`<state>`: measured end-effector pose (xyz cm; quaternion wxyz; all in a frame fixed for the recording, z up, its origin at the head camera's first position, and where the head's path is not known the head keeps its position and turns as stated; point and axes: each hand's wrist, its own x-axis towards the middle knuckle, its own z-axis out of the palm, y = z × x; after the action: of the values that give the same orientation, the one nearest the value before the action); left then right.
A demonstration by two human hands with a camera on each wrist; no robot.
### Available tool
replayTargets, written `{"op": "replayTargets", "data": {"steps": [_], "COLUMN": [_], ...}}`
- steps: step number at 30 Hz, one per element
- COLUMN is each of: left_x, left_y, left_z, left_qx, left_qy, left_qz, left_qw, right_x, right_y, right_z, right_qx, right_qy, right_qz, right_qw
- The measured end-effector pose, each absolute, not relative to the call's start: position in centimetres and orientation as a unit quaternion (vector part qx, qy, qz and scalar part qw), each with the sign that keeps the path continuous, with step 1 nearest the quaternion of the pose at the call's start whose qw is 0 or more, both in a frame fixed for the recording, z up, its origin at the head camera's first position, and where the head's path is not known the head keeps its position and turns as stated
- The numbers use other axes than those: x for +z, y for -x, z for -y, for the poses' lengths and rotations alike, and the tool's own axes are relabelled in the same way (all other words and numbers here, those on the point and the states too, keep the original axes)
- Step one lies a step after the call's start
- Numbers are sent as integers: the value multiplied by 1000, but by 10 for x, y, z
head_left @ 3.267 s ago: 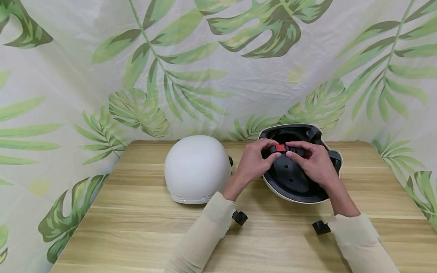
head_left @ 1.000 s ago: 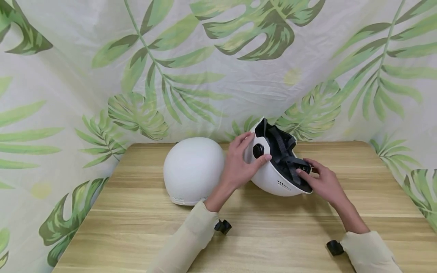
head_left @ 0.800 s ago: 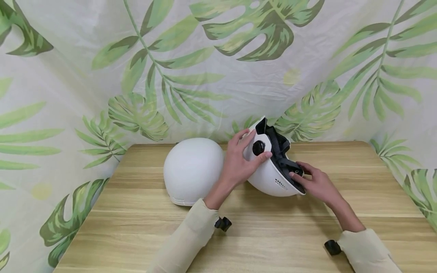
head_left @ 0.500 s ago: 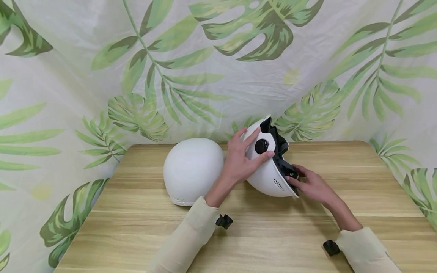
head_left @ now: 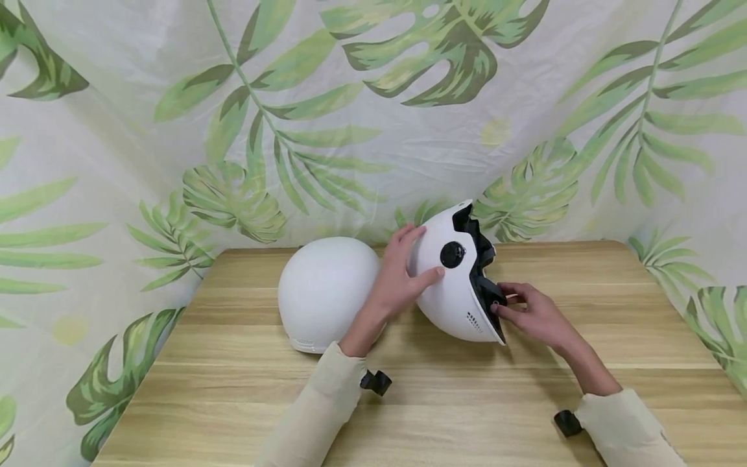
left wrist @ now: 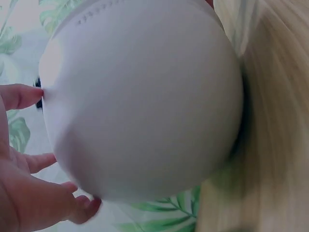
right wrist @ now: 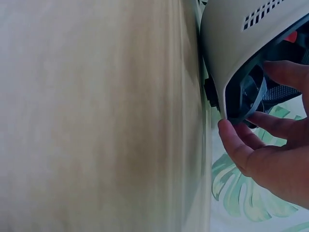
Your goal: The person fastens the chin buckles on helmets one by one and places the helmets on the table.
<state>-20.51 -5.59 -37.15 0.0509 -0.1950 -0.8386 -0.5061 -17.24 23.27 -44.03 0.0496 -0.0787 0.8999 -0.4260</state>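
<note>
A white helmet (head_left: pixel 432 305) lies tipped on its side, its dark-lined opening facing right and a round black knob on its shell. Against the back of the shell my left hand (head_left: pixel 397 279) rests with fingers and thumb spread; the left wrist view shows those fingertips touching the smooth white shell (left wrist: pixel 145 106). My right hand (head_left: pixel 533 314) holds the opening's lower edge. In the right wrist view its thumb is inside by the dark lining and its fingers are at the rim (right wrist: pixel 225 104). A bit of red (right wrist: pixel 291 36) shows among the straps.
A second white helmet (head_left: pixel 327 292) stands dome up on the wooden table (head_left: pixel 443 402), just left of the left hand. Behind the table hangs a leaf-patterned cloth (head_left: pixel 315 162). Small black cameras (head_left: pixel 376 383) sit at both wrists.
Earlier both hands were at a red buckle over the upturned helmet. Since then the helmet has been tipped, its opening turning right, while the left hand moved to the shell and the right to the edge.
</note>
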Motion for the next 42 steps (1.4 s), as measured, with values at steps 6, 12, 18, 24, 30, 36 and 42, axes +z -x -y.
{"op": "replayTargets", "data": {"steps": [6, 12, 18, 24, 30, 36, 42], "left_x": [-384, -388, -391, -392, -392, -392, -391], "left_y": [205, 206, 208, 209, 209, 209, 207], "left_z": [59, 59, 62, 64, 65, 64, 64], "left_qx": [-499, -504, -549, -555, -549, -544, -569], "left_qy": [187, 186, 190, 185, 176, 177, 171], "left_qz": [843, 841, 812, 809, 815, 818, 803], "left_qw": [66, 64, 50, 54, 55, 54, 39], "right_x": [-440, -419, -364, -326, -316, -308, -305], "right_y": [172, 172, 167, 163, 167, 167, 168], "right_z": [-232, -235, -220, -190, -163, -154, -154], "right_qx": [-429, -428, -439, -443, -385, -320, -367], "right_qy": [80, 102, 148, 192, 207, 160, 124], "right_qz": [-898, -897, -882, -864, -888, -925, -916], "right_qw": [58, 29, -85, -142, -144, -130, -101]}}
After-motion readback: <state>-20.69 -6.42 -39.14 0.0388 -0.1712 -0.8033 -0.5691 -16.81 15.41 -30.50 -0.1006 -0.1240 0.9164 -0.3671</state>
